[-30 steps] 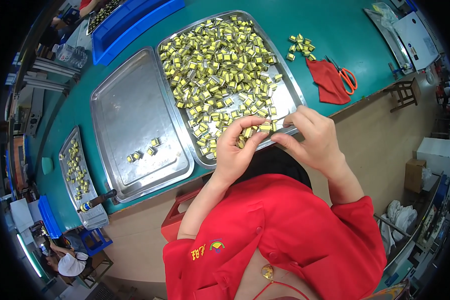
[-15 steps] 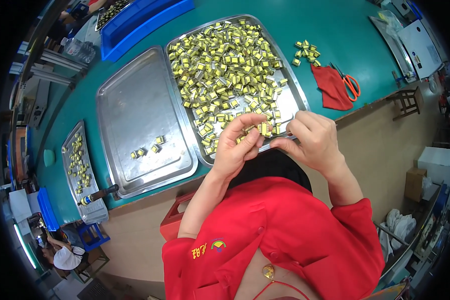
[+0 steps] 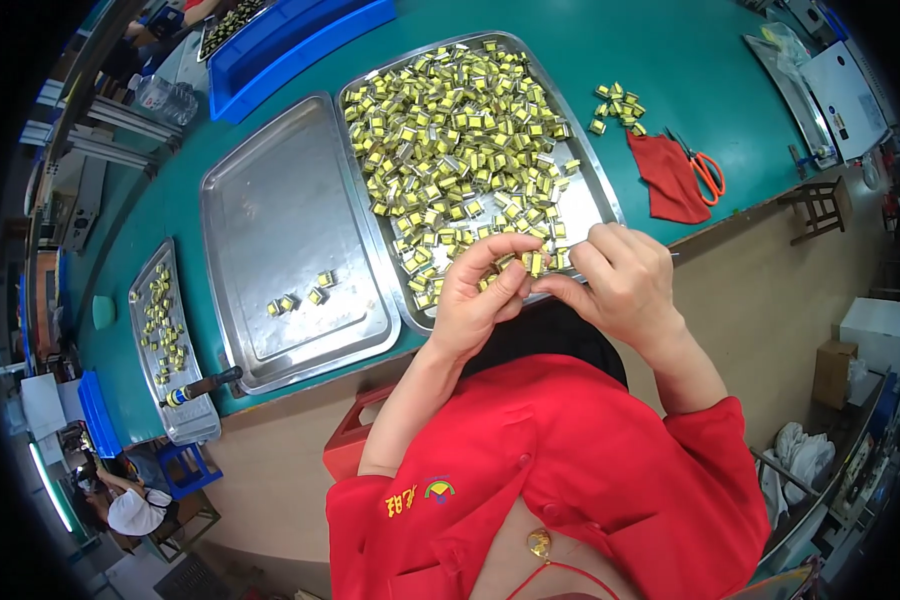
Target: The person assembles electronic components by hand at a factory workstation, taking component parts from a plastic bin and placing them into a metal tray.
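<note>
Over the near edge of a metal tray heaped with small yellow-taped transformers, my left hand pinches one transformer between thumb and fingers. A few others lie close under its fingertips; whether some are also in the palm is hidden. My right hand is closed just to the right, thumb tip almost at the held transformer. A thin metal tool pokes out behind its knuckles; the rest is covered by the fingers, so its kind is unclear. A second tray on the left carries several transformers near its front.
On the green table, a red cloth and orange-handled scissors lie at right, beside a small transformer cluster. A narrow tray with a dark-handled tool stands far left. A blue bin is at the back.
My right hand has turned slightly, and the thin tool's end now shows behind it. My left hand keeps its pinch on the transformer. The whole view has shifted a little.
</note>
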Available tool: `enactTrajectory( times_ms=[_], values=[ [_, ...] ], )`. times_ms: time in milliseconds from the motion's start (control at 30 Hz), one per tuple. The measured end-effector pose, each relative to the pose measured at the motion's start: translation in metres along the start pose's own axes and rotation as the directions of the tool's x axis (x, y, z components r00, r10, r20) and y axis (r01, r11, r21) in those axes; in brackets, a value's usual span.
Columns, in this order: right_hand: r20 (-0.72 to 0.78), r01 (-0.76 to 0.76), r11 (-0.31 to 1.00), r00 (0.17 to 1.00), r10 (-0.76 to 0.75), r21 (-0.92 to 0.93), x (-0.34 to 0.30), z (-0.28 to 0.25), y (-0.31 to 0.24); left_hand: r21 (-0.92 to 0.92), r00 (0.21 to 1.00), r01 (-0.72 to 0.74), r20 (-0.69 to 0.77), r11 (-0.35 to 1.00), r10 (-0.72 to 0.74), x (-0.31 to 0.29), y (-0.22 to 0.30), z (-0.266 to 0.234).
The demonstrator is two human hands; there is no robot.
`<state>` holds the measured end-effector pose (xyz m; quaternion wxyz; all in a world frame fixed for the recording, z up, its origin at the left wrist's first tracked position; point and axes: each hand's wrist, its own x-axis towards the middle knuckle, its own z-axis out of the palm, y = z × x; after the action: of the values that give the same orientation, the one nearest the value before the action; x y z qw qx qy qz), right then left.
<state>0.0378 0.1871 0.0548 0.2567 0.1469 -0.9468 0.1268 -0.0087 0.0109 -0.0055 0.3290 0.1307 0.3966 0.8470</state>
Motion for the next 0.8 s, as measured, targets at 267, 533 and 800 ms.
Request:
enactTrajectory(
  times_ms=[267, 533, 800],
  values=[
    [-0.005, -0.397, 0.864, 0.908, 0.419, 0.308, -0.011, -0.007, 0.029, 0.765, 0.864, -0.091, -0.258, 0.638, 0.432, -0.032, 0.054, -0.038],
    [0.321, -0.398, 0.868, 0.898, 0.302, 0.298, -0.022, 0.023, 0.039, 0.967, 0.756, 0.201, -0.052, -0.157, 0.653, -0.082, 0.092, -0.091],
    [0.371, -0.380, 0.886, 0.889, 0.270, 0.265, -0.021, 0.032, 0.041, 0.982, 0.739, 0.078, 0.059, -0.172, 0.671, -0.058, 0.071, -0.055]
  ],
)
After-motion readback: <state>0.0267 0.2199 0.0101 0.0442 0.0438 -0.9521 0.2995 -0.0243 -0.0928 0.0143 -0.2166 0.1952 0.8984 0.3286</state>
